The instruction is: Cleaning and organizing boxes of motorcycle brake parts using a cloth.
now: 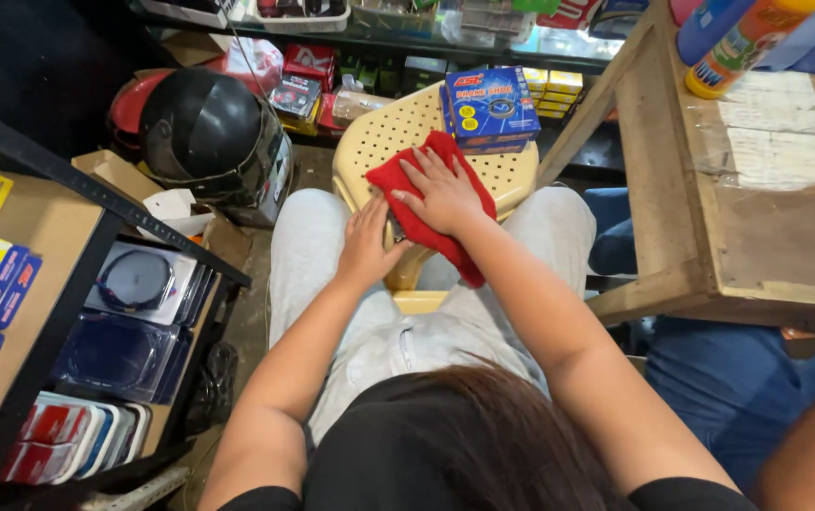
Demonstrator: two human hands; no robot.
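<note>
On the chair (384, 142), my hands work a red cloth (426, 222).
Right hand (443, 194) presses it flat; left hand (365, 241) seems to pinch something hidden beneath.

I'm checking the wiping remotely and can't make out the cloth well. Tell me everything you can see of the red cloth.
The red cloth is a soft, plain red fabric with no visible pattern. It lies bunched and folded on the front part of the cream perforated plastic chair seat, one end trailing down over the seat's front edge. The right hand presses flat on top of it, fingers spread. The left hand is at its left edge, seemingly gripping something beneath it. Its upper end lies close to the blue box on the seat.
</note>
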